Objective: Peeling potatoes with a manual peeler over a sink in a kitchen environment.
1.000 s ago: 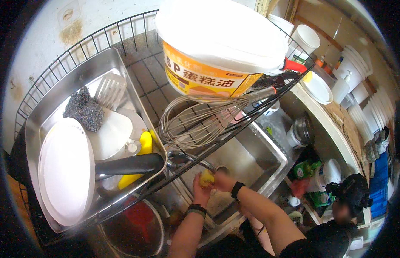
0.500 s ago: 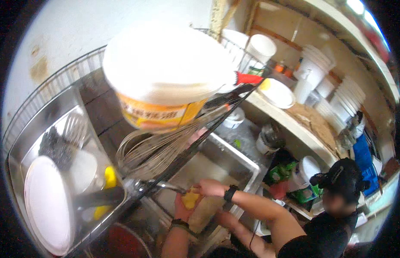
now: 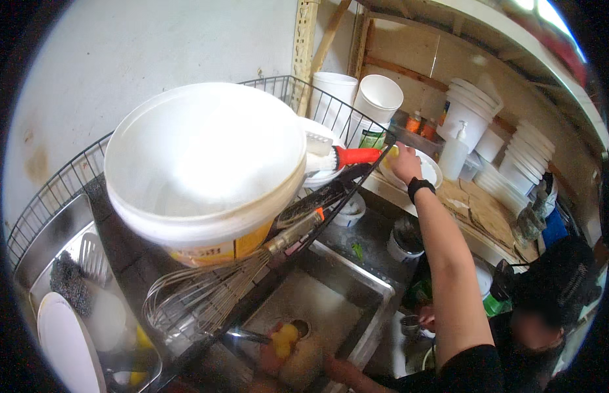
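A yellow sponge [image 3: 285,337] is clasped in the left hand [image 3: 278,354] low in the sink [image 3: 357,295], beside the tap [image 3: 247,336]. The right hand [image 3: 404,162] is stretched up to a white plate [image 3: 430,171] on the shelf; whether anything is gripped cannot be told. The plate could be knocked off by the blind reach. The whisk [image 3: 206,295] could be snagged.

Working kitchen, steel sink [image 3: 330,308], wire dish rack [image 3: 75,190], stacked white tubs [image 3: 527,157]
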A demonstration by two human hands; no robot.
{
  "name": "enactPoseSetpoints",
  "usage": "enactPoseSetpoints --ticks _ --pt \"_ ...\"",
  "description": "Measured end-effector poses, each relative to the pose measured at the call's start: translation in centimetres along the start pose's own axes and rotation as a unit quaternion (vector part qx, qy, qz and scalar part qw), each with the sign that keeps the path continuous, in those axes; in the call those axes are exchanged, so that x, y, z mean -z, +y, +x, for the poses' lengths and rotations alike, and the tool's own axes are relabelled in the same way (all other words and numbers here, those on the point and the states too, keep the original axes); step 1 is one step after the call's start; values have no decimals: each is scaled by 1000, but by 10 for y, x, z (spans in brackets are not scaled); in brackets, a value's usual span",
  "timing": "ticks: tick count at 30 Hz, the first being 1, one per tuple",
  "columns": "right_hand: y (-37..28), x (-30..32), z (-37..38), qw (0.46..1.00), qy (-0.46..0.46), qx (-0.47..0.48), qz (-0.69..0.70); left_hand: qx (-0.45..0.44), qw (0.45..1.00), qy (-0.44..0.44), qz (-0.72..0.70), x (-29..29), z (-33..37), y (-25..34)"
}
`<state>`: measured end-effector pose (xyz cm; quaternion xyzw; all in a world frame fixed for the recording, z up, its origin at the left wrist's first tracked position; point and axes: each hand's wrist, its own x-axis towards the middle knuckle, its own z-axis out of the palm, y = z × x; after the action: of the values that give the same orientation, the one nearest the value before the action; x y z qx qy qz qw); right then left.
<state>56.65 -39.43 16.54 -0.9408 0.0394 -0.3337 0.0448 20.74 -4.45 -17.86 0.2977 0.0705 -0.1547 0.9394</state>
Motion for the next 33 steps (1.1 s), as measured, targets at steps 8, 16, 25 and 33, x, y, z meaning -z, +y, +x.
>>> enactPoseSetpoints --ticks 8,16,25,33 --pt "-19 -38 30 970 30 -105 215 -165 607 16 777 80 12 -17" --pt "-112 79 -114 596 204 -194 752 -146 823 163 524 -23 -49 18" --pt "-190 58 -379 400 -129 -437 795 -120 956 57 262 24 -47 -20" --pt "-223 -8 -497 341 -557 -286 702 -97 982 161 31 92 -69 -39"
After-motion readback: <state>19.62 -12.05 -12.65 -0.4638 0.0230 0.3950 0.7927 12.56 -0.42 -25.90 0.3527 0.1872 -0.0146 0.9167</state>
